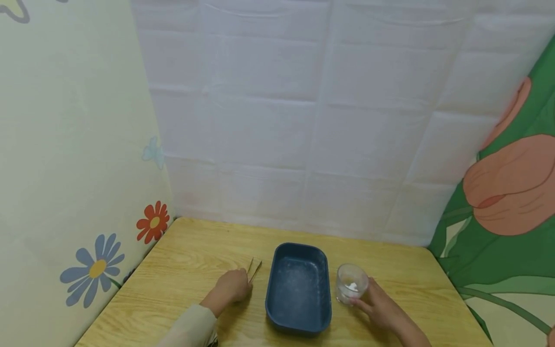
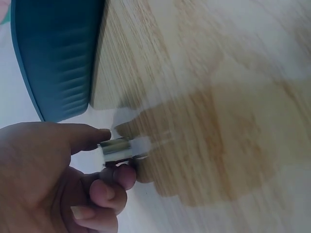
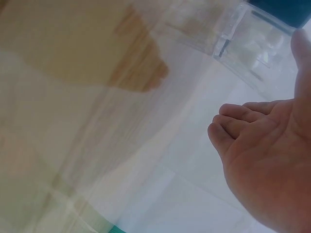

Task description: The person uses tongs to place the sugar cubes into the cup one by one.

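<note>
My left hand [image 1: 234, 285] pinches a pair of metal tweezers [image 2: 116, 151] between thumb and fingers. In the head view their two prongs stand apart and point away, left of a dark blue rectangular tray [image 1: 299, 299]. Most of the tweezers' grip end is hidden by the hand. To the right of the tray, my right hand [image 1: 383, 308] holds a clear glass cup [image 1: 341, 290] from its right side, thumb in front. Small white pieces [image 1: 353, 286] lie inside the cup; their kind cannot be made out. The right wrist view shows the thumb against the glass and the other fingers extended.
A wood-grain table [image 1: 208, 241] carries everything. A white sheet [image 1: 269, 120] hangs behind its far edge. Flower-printed cloths stand at the left [image 1: 78, 168] and at the right [image 1: 516, 250].
</note>
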{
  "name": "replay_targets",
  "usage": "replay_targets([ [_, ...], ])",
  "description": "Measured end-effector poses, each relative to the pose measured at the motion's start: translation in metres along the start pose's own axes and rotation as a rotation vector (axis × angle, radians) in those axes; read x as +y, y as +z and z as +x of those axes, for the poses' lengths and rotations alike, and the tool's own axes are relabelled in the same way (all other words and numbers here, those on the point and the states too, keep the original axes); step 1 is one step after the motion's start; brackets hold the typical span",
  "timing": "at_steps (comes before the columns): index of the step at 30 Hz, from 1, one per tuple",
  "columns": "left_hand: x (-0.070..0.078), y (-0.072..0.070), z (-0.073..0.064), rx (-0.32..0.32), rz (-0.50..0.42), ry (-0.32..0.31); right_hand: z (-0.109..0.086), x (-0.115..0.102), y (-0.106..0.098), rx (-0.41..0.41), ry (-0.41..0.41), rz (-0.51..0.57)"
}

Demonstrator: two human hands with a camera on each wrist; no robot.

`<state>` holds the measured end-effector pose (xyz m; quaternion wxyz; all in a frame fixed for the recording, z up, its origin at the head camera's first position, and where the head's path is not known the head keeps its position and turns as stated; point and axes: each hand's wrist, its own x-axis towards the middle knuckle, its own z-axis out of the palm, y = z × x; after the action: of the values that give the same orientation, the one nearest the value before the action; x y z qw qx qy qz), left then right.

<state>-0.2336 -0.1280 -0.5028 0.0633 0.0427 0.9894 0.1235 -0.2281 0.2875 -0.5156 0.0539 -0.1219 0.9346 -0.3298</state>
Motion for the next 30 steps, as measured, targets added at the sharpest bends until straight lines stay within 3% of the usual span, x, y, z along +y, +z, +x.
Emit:
replay_targets([
  [10, 0.004, -0.005, -0.005, -0.011, 0.003, 0.003, -0.002, 0.002, 0.001, 0.016, -0.013, -0.012],
  [18, 0.005, -0.007, -0.002, -0.026, 0.009, 0.032, -0.007, 0.004, -0.002, 0.025, -0.025, -0.045],
  [27, -0.015, -0.027, 0.0, 0.057, 0.007, 0.098, -0.013, 0.008, -0.024, -0.044, 0.045, -0.124],
  [30, -0.024, -0.035, 0.002, 0.11, 0.004, 0.16, -0.014, 0.013, -0.033, 0.015, 0.021, -0.188],
])
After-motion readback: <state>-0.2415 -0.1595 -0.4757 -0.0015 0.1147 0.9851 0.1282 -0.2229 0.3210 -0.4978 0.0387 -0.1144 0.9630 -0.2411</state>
